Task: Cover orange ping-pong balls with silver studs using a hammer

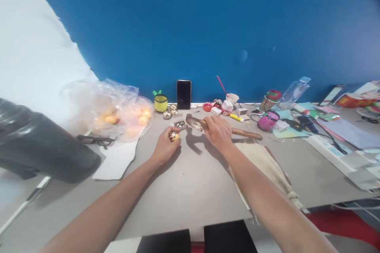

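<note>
A yellow ball [174,136], partly covered in silvery bits, sits in the left hand [165,144], 8 o'clock from the head of the right hand's [218,130] wooden-handled hammer [246,133], handle toward 3 o'clock.

I am gripping a hammer [247,133] with a smooth wooden handle and a dull metallic-looking head. The yellow ball [174,136] I am holding is showing shiny, silvery patches. Beneath, the bench [184,193] is looking smooth and matt. Toward its far left corner, a clear plastic bag [124,99] is glinting in crinkles; at the far edge, a phone [184,95] is presenting a glossy black face. Near the front edge, beige cloth [258,158] is lying matt and creased.
</note>
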Demonstrator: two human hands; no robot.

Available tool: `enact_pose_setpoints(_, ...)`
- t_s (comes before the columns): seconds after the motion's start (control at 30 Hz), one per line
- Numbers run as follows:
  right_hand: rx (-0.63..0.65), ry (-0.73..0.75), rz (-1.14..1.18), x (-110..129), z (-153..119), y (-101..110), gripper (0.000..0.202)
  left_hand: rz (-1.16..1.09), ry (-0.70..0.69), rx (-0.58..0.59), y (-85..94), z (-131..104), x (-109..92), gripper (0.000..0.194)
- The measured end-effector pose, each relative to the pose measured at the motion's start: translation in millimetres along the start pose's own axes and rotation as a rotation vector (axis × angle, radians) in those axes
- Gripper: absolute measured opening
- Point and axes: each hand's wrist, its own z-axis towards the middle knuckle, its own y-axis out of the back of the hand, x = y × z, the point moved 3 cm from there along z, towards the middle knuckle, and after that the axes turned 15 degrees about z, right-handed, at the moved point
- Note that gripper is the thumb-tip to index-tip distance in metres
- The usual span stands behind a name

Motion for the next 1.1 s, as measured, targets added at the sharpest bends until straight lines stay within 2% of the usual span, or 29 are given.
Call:
enact_pose_setpoints(0.07, -0.104, 0.003, 0.021, 4, -2, 7, 0.024, -0.028, -0.015, 0.019, -0.3, -1, -2, 0.033)
enact_pose_setpoints(0.13, -0.147, 0.029, 0.049, 11, -4, 11, 0.023, -0.052, -0.04, 0.029, -0.6, -3, -5, 0.033)
enact_pose_setpoints(0.33, -0.018, 0.111, 0.073, 27, -10, 8, 0.02, -0.108, -0.058, 0.035, -1.5, -5, -10, 0.031)
enact_pose_setpoints(0.5, -0.068, 0.08, 0.077, 28, -9, 13, 0.016, -0.066, -0.079, 0.032, -0.7, -4, -8, 0.029)
enact_pose_setpoints(0.63, -0.04, 0.056, 0.056, 25, -8, 10, 0.014, -0.021, -0.143, 0.032, -3.0, -3, -7, 0.025)
enact_pose_setpoints(0.8, -0.118, -0.014, 0.054, 19, -7, 15, 0.018, 0.034, -0.143, 0.013, -3.6, -4, -7, 0.024)
enact_pose_setpoints(0.97, -0.023, 0.006, 0.036, 18, -7, 9, 0.017, 0.008, -0.121, 0.011, -3.2, -6, -8, 0.031)
enact_pose_setpoints(1.1, -0.128, -0.039, 0.024, 15, -7, 11, 0.024, -0.029, -0.142, 0.038, -6.4, -7, -9, 0.03)
